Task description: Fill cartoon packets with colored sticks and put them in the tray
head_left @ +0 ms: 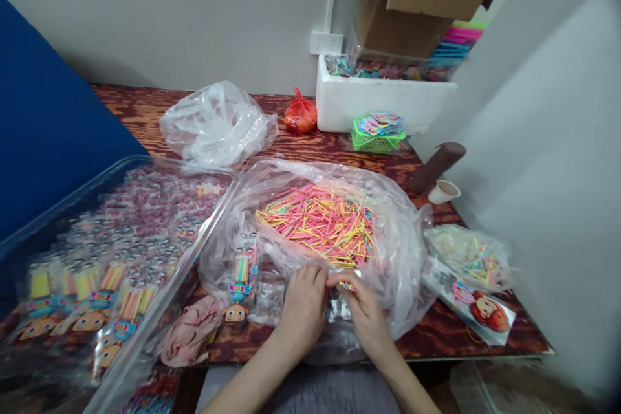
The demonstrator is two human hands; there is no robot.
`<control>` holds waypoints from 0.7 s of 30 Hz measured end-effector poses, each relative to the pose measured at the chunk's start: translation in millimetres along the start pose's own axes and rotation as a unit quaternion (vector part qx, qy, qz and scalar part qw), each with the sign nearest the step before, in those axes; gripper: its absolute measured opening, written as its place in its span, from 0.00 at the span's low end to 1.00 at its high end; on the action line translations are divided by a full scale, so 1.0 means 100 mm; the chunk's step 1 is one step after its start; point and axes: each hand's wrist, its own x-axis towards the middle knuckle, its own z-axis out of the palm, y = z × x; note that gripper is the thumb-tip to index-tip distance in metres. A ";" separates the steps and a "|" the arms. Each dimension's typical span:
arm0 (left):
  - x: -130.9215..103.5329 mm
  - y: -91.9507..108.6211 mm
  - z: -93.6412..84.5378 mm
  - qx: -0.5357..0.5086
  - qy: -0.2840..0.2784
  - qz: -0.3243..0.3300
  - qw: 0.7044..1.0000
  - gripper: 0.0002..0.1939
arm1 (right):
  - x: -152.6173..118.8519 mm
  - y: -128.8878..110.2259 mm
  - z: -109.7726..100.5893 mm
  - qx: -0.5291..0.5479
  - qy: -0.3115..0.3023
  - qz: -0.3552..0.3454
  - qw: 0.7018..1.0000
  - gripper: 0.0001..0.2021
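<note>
A heap of thin pink and yellow sticks (323, 220) lies in an opened clear plastic bag (400, 233). At its near edge my right hand (358, 304) is closed around a small bundle of colored sticks (347, 286), whose ends show past the fingers. My left hand (308, 301) is right beside it, fingers bent over a shiny clear packet (338, 309) that the hands partly hide. Left of my hands lie filled packets (244, 272) of colored sticks with a cartoon face on the card.
A large clear bin (145, 239) of filled packets stands at the left. Behind are a plastic bag (220, 123), a red bag (301, 113), a green basket (377, 137) and a white foam box (378, 100). A paper cup (443, 192) and printed packet (473, 304) are at the right.
</note>
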 end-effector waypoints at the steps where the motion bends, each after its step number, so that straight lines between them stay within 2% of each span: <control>1: 0.01 0.02 0.02 0.000 0.004 0.000 1.000 0.10 | 0.00 -0.02 -0.02 -0.002 0.004 -0.004 1.000 0.10; 9: 0.12 -0.05 0.22 -0.058 0.051 -0.018 0.997 0.02 | 0.00 -0.08 -0.05 -0.019 0.013 -0.011 1.000 0.11; 12: 0.16 -0.06 0.22 -0.090 0.065 -0.021 0.994 0.03 | 0.01 -0.09 -0.04 -0.018 0.022 -0.015 0.999 0.11; 17: 0.26 -0.11 0.16 -0.142 0.042 -0.019 0.989 0.07 | 0.03 -0.11 -0.04 -0.015 0.015 -0.021 1.000 0.11; 21: 0.30 -0.15 0.15 -0.178 0.051 -0.026 0.982 0.10 | 0.02 -0.11 -0.05 -0.016 0.013 -0.011 1.000 0.10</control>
